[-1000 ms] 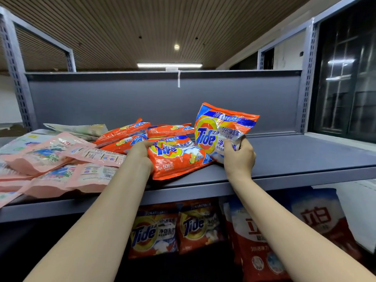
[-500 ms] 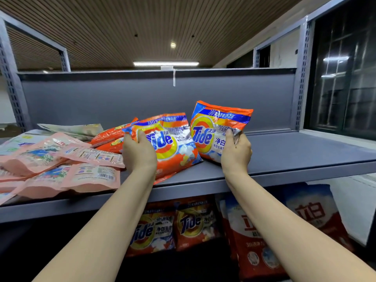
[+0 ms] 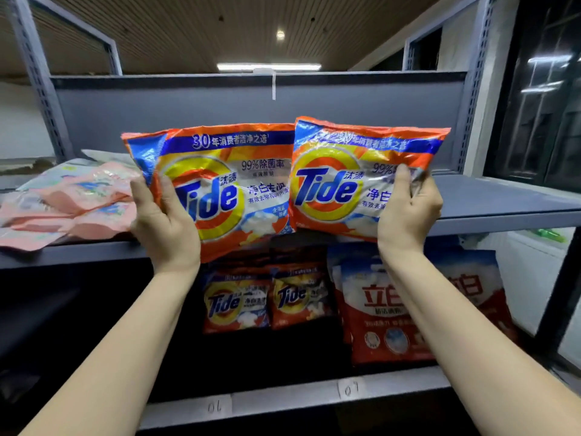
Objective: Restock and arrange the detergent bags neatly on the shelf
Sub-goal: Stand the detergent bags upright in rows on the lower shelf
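Head view: two orange Tide bags held upright side by side at the front of the grey upper shelf [image 3: 503,209], their inner edges touching or just overlapping.
Left hand [image 3: 165,228]: grips the left Tide bag [image 3: 220,187] at its lower left corner, thumb across the front, fingers curled behind it out of sight.
Left Tide bag: upright and facing out, its bottom edge hanging below the shelf's front lip.
Right hand [image 3: 407,212]: pinches the right Tide bag [image 3: 352,180] on its right side, fingers [image 3: 402,173] curled over the crinkled front of the pack.
Right Tide bag: upright, tilted slightly, its base at or on the shelf's front edge; which one I cannot tell.
Pink pouches [image 3: 66,206]: a loose heap lying flat at the left end of the same shelf, just beside the left hand.
Lower shelf [image 3: 314,401]: two more Tide bags [image 3: 267,300] stand side by side under the held ones, with red and blue bags [image 3: 396,313] to their right.
Shelf labels [image 3: 349,388]: handwritten tags on the lower front lip, reading 06 and 07.
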The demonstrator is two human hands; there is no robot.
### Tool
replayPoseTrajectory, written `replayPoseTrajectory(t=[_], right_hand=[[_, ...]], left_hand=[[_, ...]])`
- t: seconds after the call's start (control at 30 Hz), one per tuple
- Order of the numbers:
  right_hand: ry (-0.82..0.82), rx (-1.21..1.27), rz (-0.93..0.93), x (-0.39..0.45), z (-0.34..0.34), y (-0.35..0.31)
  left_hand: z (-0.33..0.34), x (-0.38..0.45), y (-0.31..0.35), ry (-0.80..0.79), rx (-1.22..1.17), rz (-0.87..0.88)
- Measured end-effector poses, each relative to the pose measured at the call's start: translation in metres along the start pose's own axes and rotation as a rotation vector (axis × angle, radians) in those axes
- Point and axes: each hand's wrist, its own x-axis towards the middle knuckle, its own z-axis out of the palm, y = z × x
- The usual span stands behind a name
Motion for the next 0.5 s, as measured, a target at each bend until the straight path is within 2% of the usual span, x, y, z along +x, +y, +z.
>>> replayPoseTrajectory(t=[0.17,0.4,0.5], right_hand=[[0.003,0.066,-0.047,-0.007,-0.034,-0.001],[-0.168,-0.049,0.021,-0.042,-0.065,0.048],[-0.235,-0.152,0.057,-0.059,-0.072,0.076]], left_hand=[[-0.036,-0.034,-0.006,-0.008,0.06,-0.048],[-0.067,-0.087,-0.042,-0.156,0.203,-0.108],[-0.073,-0.107,-0.068,-0.206,0.253,-0.209]])
